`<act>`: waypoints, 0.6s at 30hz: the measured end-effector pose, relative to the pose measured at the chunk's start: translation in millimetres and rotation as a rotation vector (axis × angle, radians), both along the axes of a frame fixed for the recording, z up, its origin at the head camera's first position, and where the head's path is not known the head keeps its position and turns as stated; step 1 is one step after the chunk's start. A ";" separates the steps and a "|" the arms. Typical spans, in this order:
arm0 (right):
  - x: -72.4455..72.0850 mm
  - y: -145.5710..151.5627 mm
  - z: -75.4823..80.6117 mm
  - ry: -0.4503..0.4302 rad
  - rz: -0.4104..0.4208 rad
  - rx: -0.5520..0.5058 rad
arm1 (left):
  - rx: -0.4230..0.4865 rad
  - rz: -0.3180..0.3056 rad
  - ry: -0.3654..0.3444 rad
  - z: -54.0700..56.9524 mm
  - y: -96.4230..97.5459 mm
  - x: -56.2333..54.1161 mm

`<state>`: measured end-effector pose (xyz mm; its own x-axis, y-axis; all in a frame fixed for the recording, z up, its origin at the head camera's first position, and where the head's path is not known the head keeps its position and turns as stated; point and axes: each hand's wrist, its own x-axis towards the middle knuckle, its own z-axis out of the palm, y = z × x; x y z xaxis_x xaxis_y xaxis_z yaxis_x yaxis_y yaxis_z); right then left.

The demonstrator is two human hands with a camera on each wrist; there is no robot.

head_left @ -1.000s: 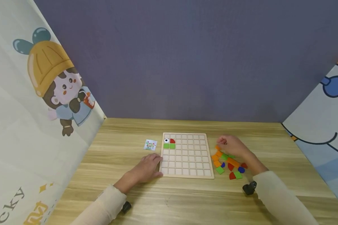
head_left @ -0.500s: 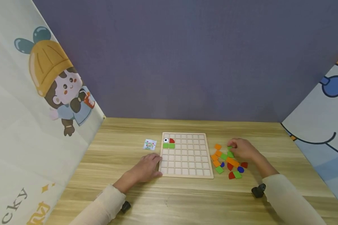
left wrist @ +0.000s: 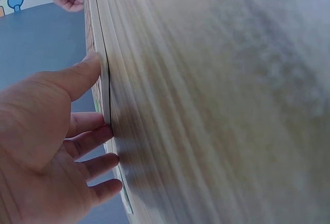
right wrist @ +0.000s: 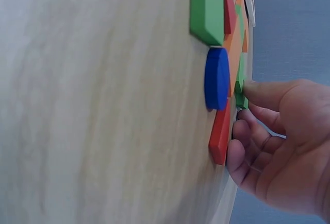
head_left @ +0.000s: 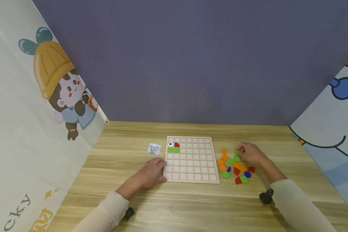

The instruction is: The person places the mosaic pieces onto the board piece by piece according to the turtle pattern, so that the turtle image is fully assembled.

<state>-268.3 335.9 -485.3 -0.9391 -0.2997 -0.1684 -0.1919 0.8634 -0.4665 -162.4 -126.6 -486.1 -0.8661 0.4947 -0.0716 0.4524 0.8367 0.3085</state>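
Note:
A wooden grid board (head_left: 193,167) lies flat on the table. A white eye tile (head_left: 170,144), a red quarter-round (head_left: 177,145) and two green squares (head_left: 176,150) fill cells at its upper left. My left hand (head_left: 150,173) rests at the board's left edge, thumb and fingertips against the rim and the fingers loosely extended. To the right of the board, my right hand (head_left: 250,153) pinches a small green piece (head_left: 236,152) between thumb and forefinger at the far side of the loose pieces. Its other fingers curl inward in the right wrist view.
Several loose orange, green, red and blue pieces lie right of the board, among them an orange bar (head_left: 239,166) and a blue round piece (head_left: 247,174). A small patterned card (head_left: 154,148) lies left of the board. A dark wall panel (head_left: 197,64) stands behind the table.
My right hand has moved right, from the orange piece at the far left of the pile to the green piece, and now pinches it. My left hand has stayed at the board's edge.

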 end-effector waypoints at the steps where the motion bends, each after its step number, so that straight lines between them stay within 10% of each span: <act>1: 0.0 -0.2 0.2 -0.002 -0.003 -0.001 | 0.003 -0.001 0.002 -0.1 -0.2 0.1; 18: 0.0 -3.6 -0.2 -0.003 -0.025 -0.005 | -0.004 -0.001 0.006 2.1 3.1 -1.3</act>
